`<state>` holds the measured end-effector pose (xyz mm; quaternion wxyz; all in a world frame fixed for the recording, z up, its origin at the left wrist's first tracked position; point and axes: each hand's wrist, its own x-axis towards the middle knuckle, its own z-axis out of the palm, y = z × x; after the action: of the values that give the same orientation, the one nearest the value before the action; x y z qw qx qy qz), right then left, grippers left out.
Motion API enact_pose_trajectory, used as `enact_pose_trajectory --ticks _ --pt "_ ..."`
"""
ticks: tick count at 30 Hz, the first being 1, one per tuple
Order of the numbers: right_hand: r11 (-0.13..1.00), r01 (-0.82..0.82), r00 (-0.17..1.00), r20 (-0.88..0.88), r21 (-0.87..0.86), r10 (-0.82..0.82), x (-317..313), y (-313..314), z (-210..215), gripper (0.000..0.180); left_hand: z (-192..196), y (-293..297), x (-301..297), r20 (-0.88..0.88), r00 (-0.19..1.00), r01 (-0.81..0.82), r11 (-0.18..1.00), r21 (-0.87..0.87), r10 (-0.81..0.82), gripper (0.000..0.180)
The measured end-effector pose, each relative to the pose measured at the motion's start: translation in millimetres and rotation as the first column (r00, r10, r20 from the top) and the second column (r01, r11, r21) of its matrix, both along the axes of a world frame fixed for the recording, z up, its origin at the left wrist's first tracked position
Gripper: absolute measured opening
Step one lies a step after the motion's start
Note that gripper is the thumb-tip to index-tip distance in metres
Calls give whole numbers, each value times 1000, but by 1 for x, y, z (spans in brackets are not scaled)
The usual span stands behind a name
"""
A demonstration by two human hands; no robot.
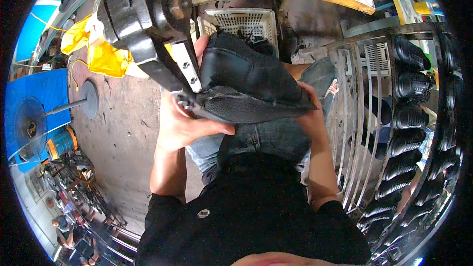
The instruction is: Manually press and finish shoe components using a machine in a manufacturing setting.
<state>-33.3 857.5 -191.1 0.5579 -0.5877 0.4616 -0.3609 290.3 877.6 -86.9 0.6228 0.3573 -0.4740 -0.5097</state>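
A black leather shoe upper [246, 76] lies between my two hands, held up against the working end of a black machine [138, 15]. At the machine's lower tip, a metal part [186, 99] meets the left end of the upper's edge. My left hand [180, 123] grips that end, its thumb stretched along the near edge and some fingers behind the upper. On the right, my right hand [311, 111] clasps the pointed end, with part of its fingers hidden behind the leather.
Beyond the upper stands a white plastic crate [241, 17] with black scraps inside. A metal rack [354, 123] at the right carries several black shoes [411, 83]. On the left are a fan [30, 129] and yellow bags [106, 59]. People [74, 234] show at the far lower left.
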Motion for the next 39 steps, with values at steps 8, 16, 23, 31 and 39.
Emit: enact_pose_trajectory --ticks 8,16,23,31,39 --pt "964 135 965 -192 -231 -181 -35 -25 51 83 -3 13 -5 -22 994 -102 964 245 111 142" --pt "912 154 985 133 -380 -111 -28 -57 127 82 -47 31 -7 -463 860 -65 948 313 212 118" --pt "910 49 995 -61 -412 -81 -9 -69 152 93 -43 35 -4 -611 761 -55 960 275 218 127" --pt "978 -87 980 159 -188 118 47 -58 137 84 -64 51 31 -584 779 -153 972 178 230 111" --pt "984 -153 977 136 -88 164 88 -48 124 78 -75 69 57 -544 796 -188 963 194 265 100"
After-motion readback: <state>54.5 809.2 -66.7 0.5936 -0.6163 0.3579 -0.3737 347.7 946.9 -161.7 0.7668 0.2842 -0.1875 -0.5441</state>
